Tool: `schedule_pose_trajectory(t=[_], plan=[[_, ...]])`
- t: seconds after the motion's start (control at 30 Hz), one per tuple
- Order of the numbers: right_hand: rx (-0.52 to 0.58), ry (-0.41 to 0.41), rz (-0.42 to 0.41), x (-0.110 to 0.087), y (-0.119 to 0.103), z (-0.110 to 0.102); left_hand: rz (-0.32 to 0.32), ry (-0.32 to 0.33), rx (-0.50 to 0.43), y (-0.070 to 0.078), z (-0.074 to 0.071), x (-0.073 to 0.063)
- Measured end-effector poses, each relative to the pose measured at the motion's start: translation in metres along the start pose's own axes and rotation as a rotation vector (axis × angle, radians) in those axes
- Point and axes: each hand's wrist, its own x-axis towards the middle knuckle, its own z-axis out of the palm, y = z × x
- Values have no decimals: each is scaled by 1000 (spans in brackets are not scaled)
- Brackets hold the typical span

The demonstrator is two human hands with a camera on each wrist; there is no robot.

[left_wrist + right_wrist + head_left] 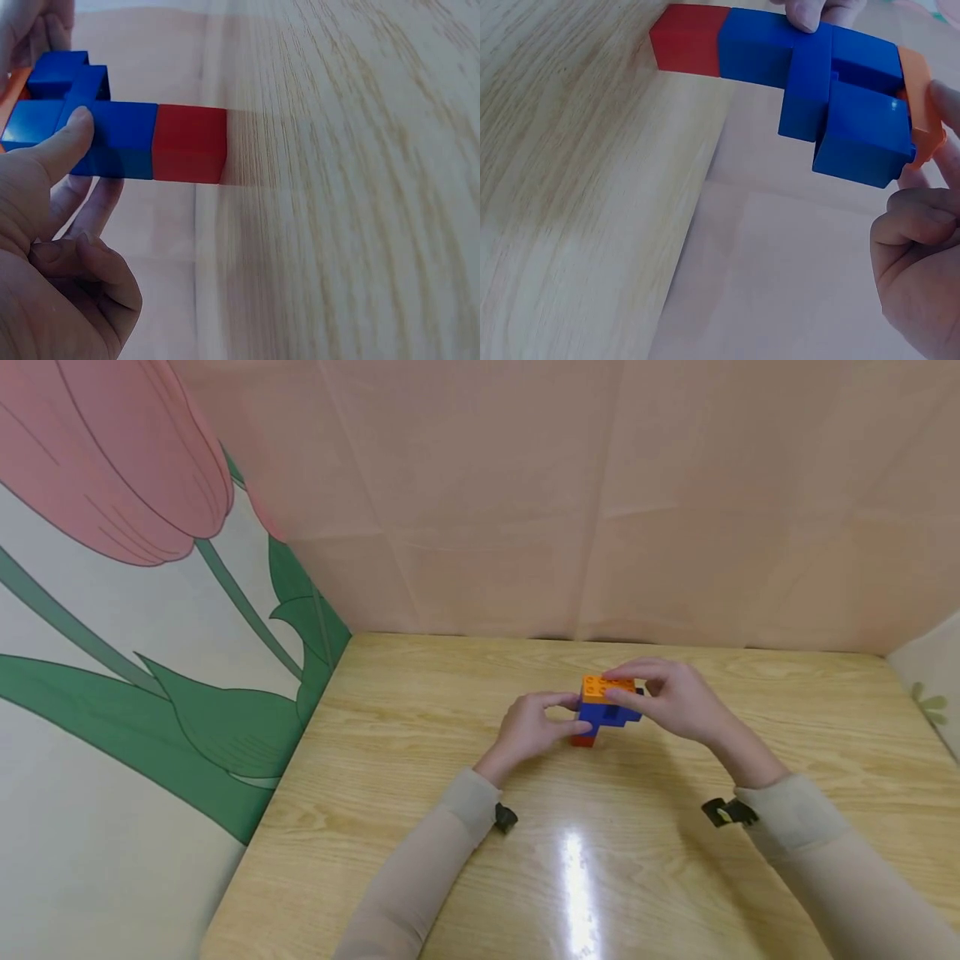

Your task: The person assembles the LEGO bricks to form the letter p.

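A stack of toy building bricks stands upright on the wooden table. At its foot is a red brick, with several blue bricks above it that jut out to the right. On top lies a flat orange brick with studs; in the right wrist view, blue studs show at its edge, so it does not look fully pressed down there. My left hand pinches the blue part from the left, thumb in front and fingers behind. From the right, my right hand grips the orange brick between thumb and fingers.
The wooden table runs back to a pink cloth backdrop. A panel with a painted tulip stands along the left side. Light glares off the table's front. Black straps with small devices sit at both wrists.
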Motion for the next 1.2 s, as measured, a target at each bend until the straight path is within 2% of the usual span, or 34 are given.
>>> schedule_pose_trajectory(t=[0.9, 1.07, 1.2], plan=[[93, -17, 61, -5, 3, 4, 2, 8, 14, 1, -1, -1], [131, -14, 69, -11, 4, 3, -8, 6, 5, 0, 0, -1], [149, 21, 85, -19, 8, 0, -13, 7, 2, -1, 1, -1]])
